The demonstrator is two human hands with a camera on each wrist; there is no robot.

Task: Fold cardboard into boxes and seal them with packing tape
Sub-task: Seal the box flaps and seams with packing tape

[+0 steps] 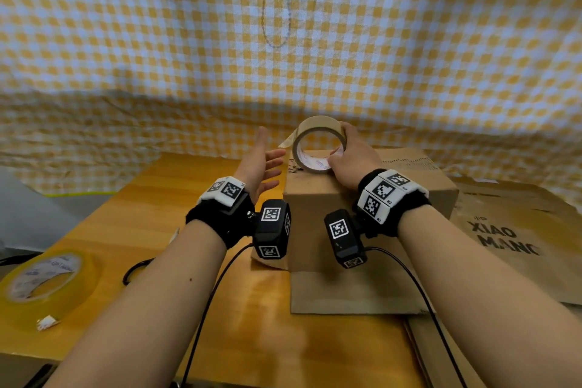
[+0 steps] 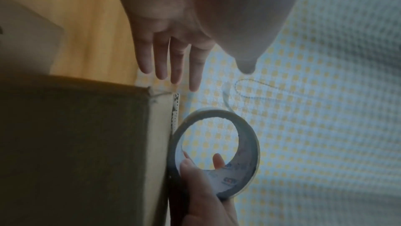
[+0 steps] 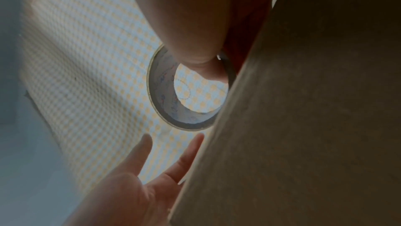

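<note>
- Brown tape roll [image 1: 318,143] at centre frame in the head view, stood on edge on the top of the cardboard box [image 1: 362,230], at the box's upper-left corner in the picture.
- Right hand [image 1: 352,161] clamped on the roll: thumb hooked inside the core, fingers wrapped over the outer rim on the roll's right side.
- Loose tape end [image 1: 286,142] sticking out from the roll's left side, past the box edge, pointing toward the left of the frame.
- Left hand [image 1: 261,161] just left of the roll, near but not touching, palm turned toward it, fingers [image 2: 175,61] straight and slightly spread, holding nothing.
- Left hand clearly the nearer one to the free end; likely next: pinch that tab and draw the strip out leftward, away from the roll, while the right steadies it.
- Roll's hole facing the camera in all three views, so tape runs off sideways across the picture.
- Second, yellowish roll [image 1: 41,280] lying flat at lower left on the wooden table [image 1: 252,309], untouched.
</note>
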